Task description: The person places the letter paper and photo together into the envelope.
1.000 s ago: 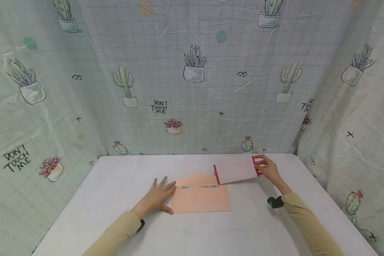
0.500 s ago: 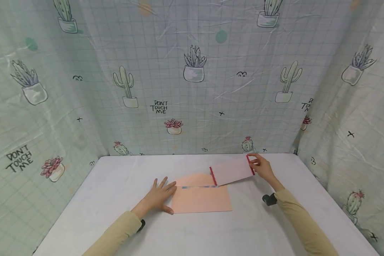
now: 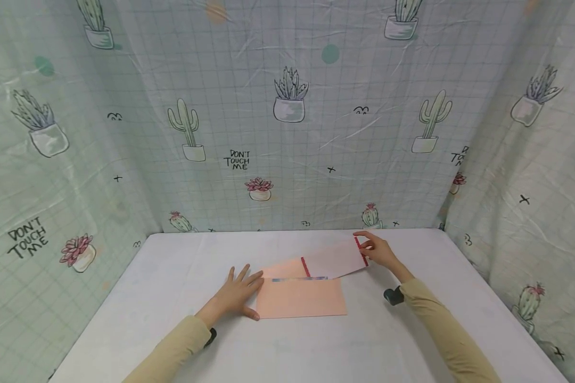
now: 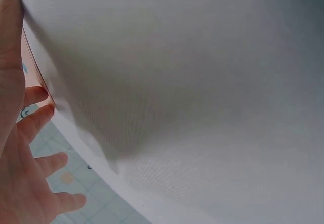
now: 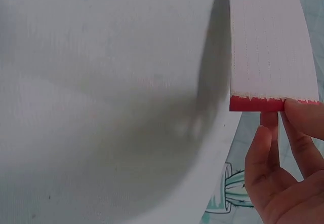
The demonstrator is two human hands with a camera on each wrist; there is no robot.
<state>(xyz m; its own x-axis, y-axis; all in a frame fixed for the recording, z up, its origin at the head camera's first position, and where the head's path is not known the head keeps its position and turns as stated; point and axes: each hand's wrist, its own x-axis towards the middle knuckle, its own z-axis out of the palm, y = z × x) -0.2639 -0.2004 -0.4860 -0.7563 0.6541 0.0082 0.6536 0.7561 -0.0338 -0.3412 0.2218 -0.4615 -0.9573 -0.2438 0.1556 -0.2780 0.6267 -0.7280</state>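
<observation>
A peach envelope lies flat on the table, its flap folded open at the back and a bluish strip along the mouth. Spread fingers of my left hand rest on its left edge; in the left wrist view the thumb and fingertips meet the envelope's edge. My right hand pinches a sheet of lined paper by its right red border, thumb on top. The sheet slants across the flap, its lower left corner out of sight at the envelope's mouth.
The white table reaches back to a curtain printed with cacti, which also hangs at both sides. Black wrist devices show at the left cuff and at the right cuff.
My right hand has moved left and slightly down with the sheet, and the sheet's left corner has gone from the flap's right side into the envelope's mouth. Left hand and envelope stay put.
</observation>
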